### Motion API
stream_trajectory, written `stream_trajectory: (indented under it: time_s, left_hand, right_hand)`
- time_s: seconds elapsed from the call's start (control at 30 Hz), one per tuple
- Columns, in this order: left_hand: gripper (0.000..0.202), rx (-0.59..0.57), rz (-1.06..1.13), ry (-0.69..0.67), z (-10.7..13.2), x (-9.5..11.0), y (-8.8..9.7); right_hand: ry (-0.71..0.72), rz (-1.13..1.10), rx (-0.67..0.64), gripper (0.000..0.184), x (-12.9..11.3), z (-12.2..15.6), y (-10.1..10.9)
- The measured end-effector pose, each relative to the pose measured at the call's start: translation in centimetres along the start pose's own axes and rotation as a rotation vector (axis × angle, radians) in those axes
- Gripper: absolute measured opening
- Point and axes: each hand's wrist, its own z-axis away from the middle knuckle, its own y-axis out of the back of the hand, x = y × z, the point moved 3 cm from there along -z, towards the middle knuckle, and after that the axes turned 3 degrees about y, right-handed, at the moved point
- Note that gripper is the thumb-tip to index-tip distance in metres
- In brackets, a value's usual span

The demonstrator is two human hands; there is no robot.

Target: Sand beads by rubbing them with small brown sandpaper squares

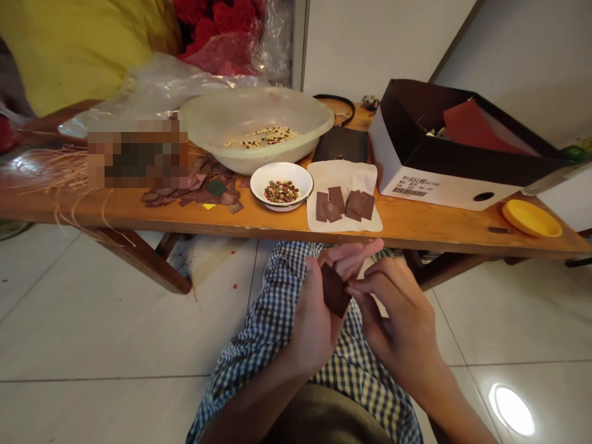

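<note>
My left hand (311, 314) pinches a dark brown square of leather-like material (335, 290) between thumb and fingers, above my lap. My right hand (398, 314) is beside it, with its fingertips at the square's right edge. Several matching brown squares (343, 205) lie on a sheet of white paper (345, 225) on the wooden bench (115, 209), ahead of my hands. To their left stands a small white bowl (281, 187) of mixed seeds or beads. Neither hand touches the bench.
A large translucent basin (254, 111) with scattered seeds stands behind the small bowl. Brown scraps (198, 196) and straw fibres (60, 176) lie to the left, beside a pixelated patch. A white-and-black box (457, 148) holds red sheets. A yellow lid (531, 217) sits at the right. My checked-cloth lap lies below the hands.
</note>
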Motion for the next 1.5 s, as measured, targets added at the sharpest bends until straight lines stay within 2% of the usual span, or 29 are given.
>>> stream_trajectory:
  time_s: [0.33, 0.57, 0.8, 0.93, 1.03, 1.13, 1.23, 1.33, 1.5]
  left_hand:
    - [0.052, -0.074, -0.060, -0.056, 0.3, 0.4, -0.4]
    - [0.046, 0.010, -0.050, -0.047, 0.3, 0.2, 0.0]
    - [0.048, -0.033, -0.028, -0.075, 0.1, 0.2, -0.2]
    - [0.053, -0.048, -0.038, -0.086, 0.1, 0.6, -0.4]
    - [0.052, -0.046, -0.021, -0.106, 0.1, 0.6, -0.4]
    - [0.049, -0.022, -0.007, -0.117, 0.0, 0.4, -0.3]
    - [0.046, 0.042, -0.018, -0.117, 0.0, 0.2, -0.1]
    - [0.042, 0.098, -0.046, -0.126, 0.1, 0.1, 0.0]
    - [0.042, 0.100, -0.058, -0.134, 0.1, 0.1, 0.0]
  right_hand:
    - [-0.023, -0.067, -0.012, 0.016, -0.4, -0.1, -0.4]
    - [-0.044, -0.069, 0.005, 0.017, -0.6, 0.1, -0.5]
    - [-0.047, -0.071, 0.020, 0.017, -0.5, 0.4, -0.8]
    - [-0.051, -0.123, 0.017, 0.018, -0.4, 0.3, -0.3]
    - [-0.110, -0.100, 0.097, 0.018, -0.2, 0.3, 0.7]
    - [-0.145, -0.084, 0.118, 0.017, 0.0, 0.3, 1.0]
    - [-0.086, -0.090, 0.057, 0.017, 0.1, 0.1, 0.4]
    - [-0.068, -0.056, 0.069, 0.015, 0.2, -0.1, -0.2]
    - [-0.016, -0.071, 0.051, 0.016, 0.0, -0.2, -0.4]
